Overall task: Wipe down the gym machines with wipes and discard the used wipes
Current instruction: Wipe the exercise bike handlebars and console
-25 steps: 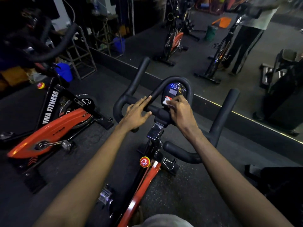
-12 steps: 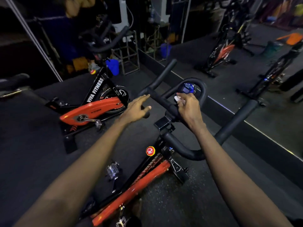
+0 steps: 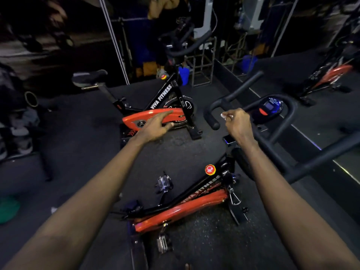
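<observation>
A black and orange spin bike (image 3: 181, 213) stands right below me, its black handlebar (image 3: 212, 117) reaching up to the right with a small blue-lit console (image 3: 269, 107). My right hand (image 3: 238, 126) hovers over the handlebar's middle and pinches a small white wipe (image 3: 224, 115) at its fingertips. My left hand (image 3: 155, 126) is held out in the air to the left of the handlebar, fingers straight, touching nothing. A second orange spin bike (image 3: 155, 115), marked VIVA FITNESS, stands beyond it.
A wall mirror (image 3: 321, 98) runs along the right, reflecting more bikes. A metal rack (image 3: 202, 61) and a blue container (image 3: 184, 75) stand at the back. Dark gear and clothing (image 3: 17, 121) lie at the left; a green object (image 3: 7, 208) sits on the floor.
My view has swung left. My left hand has come off the handlebar and moved left into the air. My right hand with the wipe has drawn back from the console.
</observation>
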{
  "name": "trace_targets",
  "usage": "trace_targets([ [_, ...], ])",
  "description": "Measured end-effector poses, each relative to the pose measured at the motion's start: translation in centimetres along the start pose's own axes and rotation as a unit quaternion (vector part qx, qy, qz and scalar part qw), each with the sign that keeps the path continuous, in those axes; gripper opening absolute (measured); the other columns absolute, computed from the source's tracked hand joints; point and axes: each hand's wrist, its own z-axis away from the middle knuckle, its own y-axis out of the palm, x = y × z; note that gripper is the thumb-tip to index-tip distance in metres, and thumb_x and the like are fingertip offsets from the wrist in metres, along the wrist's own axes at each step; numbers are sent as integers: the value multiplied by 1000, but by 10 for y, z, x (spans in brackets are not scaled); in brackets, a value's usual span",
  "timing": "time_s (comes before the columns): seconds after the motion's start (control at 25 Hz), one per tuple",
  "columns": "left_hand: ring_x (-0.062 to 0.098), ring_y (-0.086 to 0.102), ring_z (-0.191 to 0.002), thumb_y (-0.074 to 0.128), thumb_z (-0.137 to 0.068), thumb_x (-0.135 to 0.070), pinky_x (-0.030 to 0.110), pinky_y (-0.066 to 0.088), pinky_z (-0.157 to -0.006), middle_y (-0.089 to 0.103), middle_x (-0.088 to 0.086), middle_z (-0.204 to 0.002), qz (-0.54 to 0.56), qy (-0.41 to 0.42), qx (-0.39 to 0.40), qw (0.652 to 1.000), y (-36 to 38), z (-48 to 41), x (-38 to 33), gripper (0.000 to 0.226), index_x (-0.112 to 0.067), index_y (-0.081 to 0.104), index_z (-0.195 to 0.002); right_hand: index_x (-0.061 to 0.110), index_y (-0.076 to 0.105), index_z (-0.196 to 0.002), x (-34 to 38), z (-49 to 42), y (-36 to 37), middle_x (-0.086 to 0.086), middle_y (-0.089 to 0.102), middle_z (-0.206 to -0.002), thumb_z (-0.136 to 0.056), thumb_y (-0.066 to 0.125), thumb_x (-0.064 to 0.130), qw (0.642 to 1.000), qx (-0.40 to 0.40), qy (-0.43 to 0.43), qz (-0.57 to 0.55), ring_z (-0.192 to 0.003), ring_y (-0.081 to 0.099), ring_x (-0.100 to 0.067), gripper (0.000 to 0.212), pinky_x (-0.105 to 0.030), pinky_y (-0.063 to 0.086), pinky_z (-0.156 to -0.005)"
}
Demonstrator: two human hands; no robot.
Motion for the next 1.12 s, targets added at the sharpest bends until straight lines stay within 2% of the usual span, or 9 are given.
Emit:
trace_targets([
  [0.2,24,47,-133,59,-95,-35,39,36,-112,49,7,-146,17,-26,-17,999,-36,49,40,58,-23,41,-148,4,76,-108,46,21,22,-21,68,-112,-91,59,4,1000,-4,-22,20,-106,64,-36,25,-33,43,-95],
  [0.48,21,46,-134,62,-95,-29,33,35,-112,50,7,-147,22,-36,-34,999,-82,138,116,57,-20,42,-148,7,76,-109,125,83,79,-20,66,-113,-90,54,2,999,22,-12,21,-105,65,-35,29,-35,47,-98],
  [0.6,23,48,-131,61,-95,-29,34,37,-110,52,9,-143,21,-56,-14,998,-98,184,162,57,-24,40,-148,8,75,-111,170,127,118,-18,65,-115,-89,54,1,998,51,-14,21,-105,65,-34,31,-33,46,-97],
  [0.76,22,44,-136,59,-97,-32,33,35,-111,47,6,-148,30,-81,24,996,-95,223,205,57,-25,39,-149,8,75,-111,203,172,162,-15,67,-116,-89,55,-1,994,110,-15,2,-107,66,-29,31,-31,46,-101],
  [0.88,22,45,-136,57,-98,-34,28,34,-108,48,5,-148,38,-118,62,990,-78,245,233,52,-26,43,-147,10,75,-114,210,203,201,-14,66,-117,-89,56,-1,987,160,-23,-12,-107,66,-28,33,-29,45,-103],
  [1.0,24,48,-133,57,-97,-36,35,38,-110,52,5,-145,2,-138,118,983,-55,264,261,45,-28,50,-141,11,73,-116,212,237,245,-15,66,-115,-88,57,1,973,229,-40,3,-106,64,-31,33,-30,43,-100],
  [1.12,25,53,-128,58,-96,-36,36,42,-106,55,6,-141,-16,-147,183,972,-39,281,282,47,-24,52,-141,10,74,-110,213,271,292,-15,68,-109,-84,57,1,964,264,-28,19,-105,63,-33,33,-33,45,-100],
])
